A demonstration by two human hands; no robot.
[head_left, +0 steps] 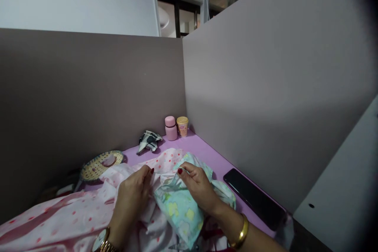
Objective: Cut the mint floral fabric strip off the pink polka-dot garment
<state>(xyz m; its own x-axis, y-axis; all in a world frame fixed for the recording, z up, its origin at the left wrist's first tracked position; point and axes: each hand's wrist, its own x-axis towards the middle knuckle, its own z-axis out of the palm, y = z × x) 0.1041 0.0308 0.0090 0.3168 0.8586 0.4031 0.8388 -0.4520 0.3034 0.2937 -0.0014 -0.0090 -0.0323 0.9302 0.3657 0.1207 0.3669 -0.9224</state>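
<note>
My left hand [136, 189], with a watch at its wrist, pinches an edge of light fabric. Across from it, my right hand [198, 185] grips the same edge between thumb and fingers, a gold bangle on that wrist. Mint green cloth with yellow shapes [180, 208] hangs below and between the hands. Pink cloth with red dots [65, 216] spreads from the lower left to behind the hands. What looks like a metal tool [178, 247] shows partly at the bottom edge, under the green cloth.
On the purple surface [201, 145] are a pink bottle [171, 129], a yellow-lidded cup [182, 126] and a checked cloth [149, 141]. A woven basket [96, 167] lies at the left, a black phone [254, 199] at the right. Grey partitions [118, 86] stand behind and to the right.
</note>
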